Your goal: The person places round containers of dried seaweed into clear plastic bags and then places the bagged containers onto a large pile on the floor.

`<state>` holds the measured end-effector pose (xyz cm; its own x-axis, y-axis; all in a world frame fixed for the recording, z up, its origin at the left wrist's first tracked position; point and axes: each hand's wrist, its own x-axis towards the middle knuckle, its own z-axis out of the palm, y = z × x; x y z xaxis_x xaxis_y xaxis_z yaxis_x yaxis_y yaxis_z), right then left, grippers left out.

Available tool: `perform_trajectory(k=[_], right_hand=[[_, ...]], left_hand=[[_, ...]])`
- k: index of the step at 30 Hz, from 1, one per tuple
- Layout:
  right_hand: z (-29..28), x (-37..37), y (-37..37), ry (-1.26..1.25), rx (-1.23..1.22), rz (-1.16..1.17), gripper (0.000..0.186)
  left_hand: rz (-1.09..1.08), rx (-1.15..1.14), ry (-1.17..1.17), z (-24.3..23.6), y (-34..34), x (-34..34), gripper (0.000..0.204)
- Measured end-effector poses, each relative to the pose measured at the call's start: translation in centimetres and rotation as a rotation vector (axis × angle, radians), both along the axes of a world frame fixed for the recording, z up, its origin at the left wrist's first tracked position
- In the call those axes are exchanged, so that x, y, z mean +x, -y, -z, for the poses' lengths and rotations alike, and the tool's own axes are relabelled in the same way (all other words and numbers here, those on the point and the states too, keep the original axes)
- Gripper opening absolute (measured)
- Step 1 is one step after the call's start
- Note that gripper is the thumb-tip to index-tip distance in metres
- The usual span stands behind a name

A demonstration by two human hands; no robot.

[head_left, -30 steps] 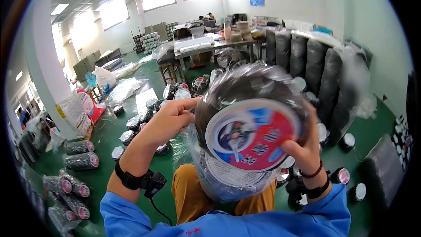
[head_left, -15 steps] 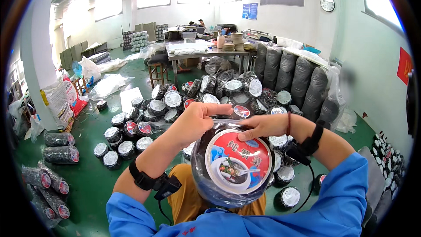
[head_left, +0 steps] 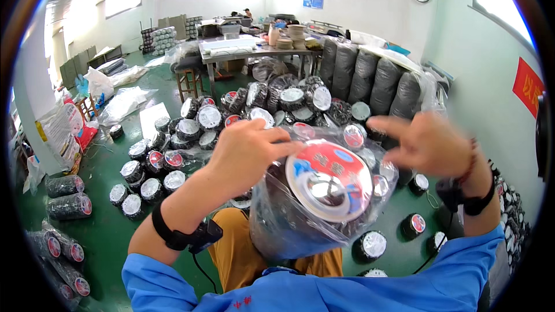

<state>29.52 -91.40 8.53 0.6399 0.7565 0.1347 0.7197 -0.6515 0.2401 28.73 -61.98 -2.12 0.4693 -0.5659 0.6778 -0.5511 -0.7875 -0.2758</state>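
Observation:
A tall roll-shaped black bundle stands between my knees inside a clear plastic bag [head_left: 272, 219]. On its top lies a round label [head_left: 332, 182], red and white with a bowl pictured on it, tilted and shiny with glare. My left hand [head_left: 245, 150] is over the bag's far left side, index finger stretched to the label's upper left edge; the thumb is hidden. My right hand [head_left: 433, 144] is raised at the bag's far right side, slightly blurred, its fingers apart. One right fingertip is close to the loose plastic; whether it touches cannot be told. The bag's mouth spreads wide to the right.
Many black wrapped rounds with white or red tops [head_left: 208, 118] are heaped on the green floor ahead. Long black rolls [head_left: 69, 205] lie at left. Tall black rolls [head_left: 361, 75] stand before the right wall. A metal table [head_left: 243, 55] and a stool [head_left: 188, 81] are behind.
My right hand has come off the label and moved right. The bag's mouth has loosened and spread right, and the bundle leans more. My left hand has moved slightly left. The view has shifted.

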Motion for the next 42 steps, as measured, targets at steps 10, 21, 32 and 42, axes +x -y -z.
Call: perform_trajectory(k=[10, 21, 32, 42], right_hand=[[13.3, 4.8, -10.3, -0.261, -0.052, -0.465, 0.071], [19.7, 5.8, -12.6, -0.296, -0.015, -0.438, 0.084], [21.5, 5.0, -11.1, -0.336, 0.048, -0.492, 0.092], [16.2, 6.2, -4.7, -0.495, 0.127, -0.340, 0.064]], left_hand=[[0.077, -0.418, -0.344, -1.0, -1.8, 1.4, 0.025], [0.635, -1.258, -0.681, 0.3, -3.6, 3.2, 0.034], [0.118, -0.605, -0.488, 11.4, 3.3, 0.8, 0.028], [0.717, -2.123, -0.593, 12.0, 6.9, 2.6, 0.037]])
